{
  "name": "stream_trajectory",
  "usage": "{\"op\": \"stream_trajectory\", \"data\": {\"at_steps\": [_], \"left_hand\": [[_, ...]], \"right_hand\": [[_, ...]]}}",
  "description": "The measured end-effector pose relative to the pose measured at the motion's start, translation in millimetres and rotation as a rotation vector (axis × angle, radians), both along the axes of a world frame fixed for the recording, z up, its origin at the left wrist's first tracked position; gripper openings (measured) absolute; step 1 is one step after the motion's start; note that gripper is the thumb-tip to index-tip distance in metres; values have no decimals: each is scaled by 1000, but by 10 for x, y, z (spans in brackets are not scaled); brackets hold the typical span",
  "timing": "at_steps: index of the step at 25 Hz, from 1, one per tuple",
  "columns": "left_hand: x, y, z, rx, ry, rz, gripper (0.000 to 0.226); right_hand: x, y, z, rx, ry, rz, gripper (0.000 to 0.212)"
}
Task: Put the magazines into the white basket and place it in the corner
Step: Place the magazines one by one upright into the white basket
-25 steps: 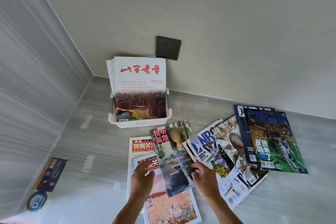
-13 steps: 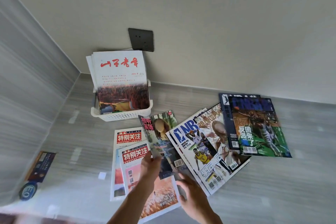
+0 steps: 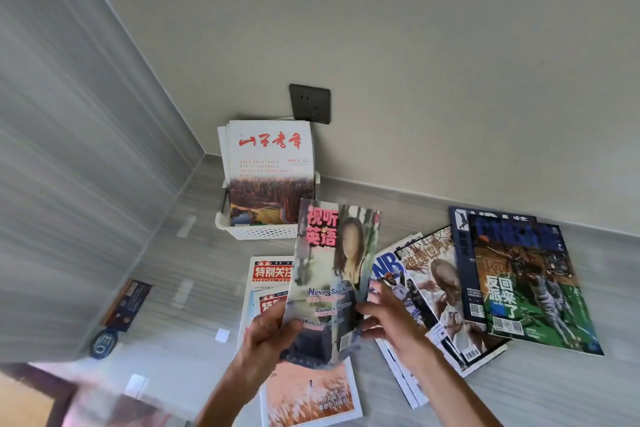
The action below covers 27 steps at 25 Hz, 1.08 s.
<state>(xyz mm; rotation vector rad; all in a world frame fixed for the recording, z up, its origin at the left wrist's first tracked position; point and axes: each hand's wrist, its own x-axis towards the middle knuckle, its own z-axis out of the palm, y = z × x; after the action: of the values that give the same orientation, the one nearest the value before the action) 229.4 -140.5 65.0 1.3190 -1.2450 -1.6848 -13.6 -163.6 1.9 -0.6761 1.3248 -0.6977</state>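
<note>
Grey wood-grain floor (image 3: pixel 363 218) meeting a plain beige wall (image 3: pixel 450 62) and a grey striped panel wall (image 3: pixel 69 149) at a corner; dark square wall socket (image 3: pixel 310 103) low on the beige wall. Just below the socket, near the corner but not tucked into it, a white perforated plastic basket (image 3: pixel 256 230) with several magazines upright inside, foremost a white-covered magazine with red brush lettering and a reddish landscape photo (image 3: pixel 270 170).

Lifted off the floor in front of the basket, tilted and overlapping its right front corner in view: a glossy magazine with pink Chinese lettering and a long-haired figure on the cover (image 3: pixel 332 274). Left hand (image 3: pixel 268 340) gripping its lower left edge, thumb over the cover and fingers curled behind. Right hand (image 3: pixel 389 319) at its lower right edge, fingers (image 3: pixel 369 308) curled onto the cover edge, pinching it.

Flat on the floor beneath: two white magazines with red title blocks (image 3: pixel 270 272), one with a pink field photo overlapping the other. To the right, a fanned overlapping spread of basketball magazines (image 3: pixel 433 288), topmost a dark blue and green basketball cover (image 3: pixel 530 281).

By the striped wall at left, a dark rectangular card (image 3: pixel 129 302) and a round dark blue sticker (image 3: pixel 103 343). Small white paper scrap (image 3: pixel 222 335) on the floor near the left hand.
</note>
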Motion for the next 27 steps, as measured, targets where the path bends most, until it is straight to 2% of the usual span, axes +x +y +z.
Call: {"op": "stream_trajectory", "data": {"at_steps": [2, 4, 8, 12, 14, 15, 17, 19, 21, 24, 27], "left_hand": [[80, -118, 97, -4, 34, 35, 14], [141, -315, 142, -66, -64, 222, 13], [296, -928, 366, -154, -120, 522, 30], [578, -1690, 563, -221, -113, 581, 36], [736, -2055, 573, -135, -178, 595, 31], [816, -2172, 536, -48, -284, 601, 40], [905, -2159, 370, 52, -502, 598, 46], [877, -1871, 144, 15, -495, 570, 33], [745, -1523, -160, 24, -467, 477, 31], [429, -1041, -541, 69, -581, 299, 39], [200, -575, -815, 158, -769, 150, 45]], "right_hand": [[66, -67, 92, -42, -84, -16, 12], [191, -193, 209, -107, -96, -117, 10], [589, -770, 683, -279, -48, -196, 14], [964, -1537, 1129, -350, 16, -200, 22], [1084, -1821, 1233, -326, 52, -175, 35], [1105, -1880, 1214, -303, 108, -174, 43], [1061, -1762, 1042, -267, 264, -173, 50], [966, -1348, 684, -208, 312, -160, 35], [839, -804, 243, -68, 342, -126, 22], [700, -65, -289, 49, 525, -20, 28], [660, 424, -476, 55, 719, 123, 40]]}}
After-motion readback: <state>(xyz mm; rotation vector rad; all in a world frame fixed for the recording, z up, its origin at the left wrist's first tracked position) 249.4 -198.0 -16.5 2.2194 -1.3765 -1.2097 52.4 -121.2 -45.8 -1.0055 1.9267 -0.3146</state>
